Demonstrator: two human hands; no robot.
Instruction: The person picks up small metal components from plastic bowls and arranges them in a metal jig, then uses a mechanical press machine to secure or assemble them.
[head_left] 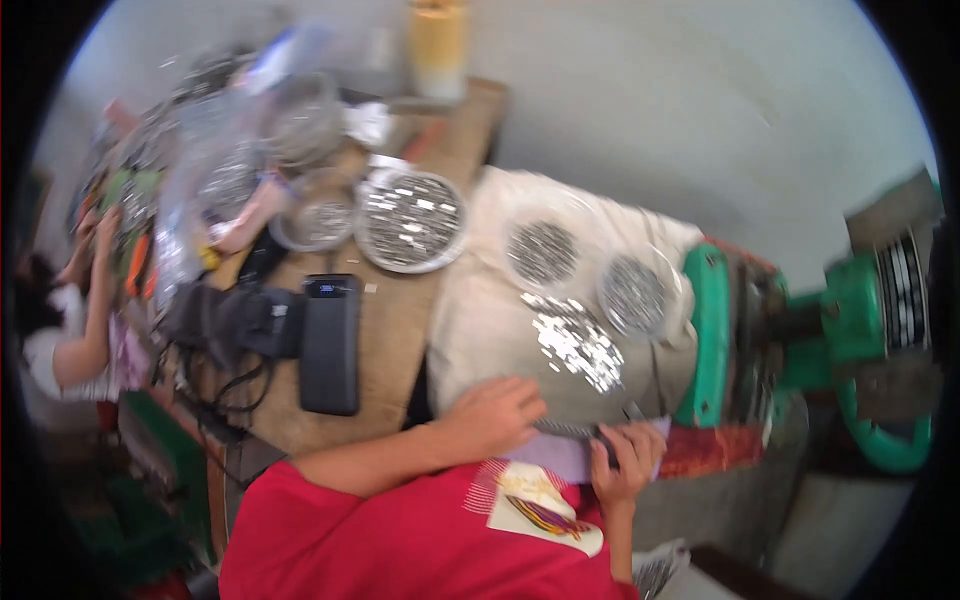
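Head view, blurred throughout: a wooden workbench [390, 330] stands against a pale wall, with a cream cloth [470, 310] draped just right of it. Beyond the cloth sits a green machine [860, 320], cut off at the rim. On the cloth, three round trays [545, 250] hold small metal pieces. Nearer than the trays, the left hand [495, 415] lies curled over a thin metal strip [565, 430]; the right hand [630, 460] pinches its other end over a lilac sheet [560, 460].
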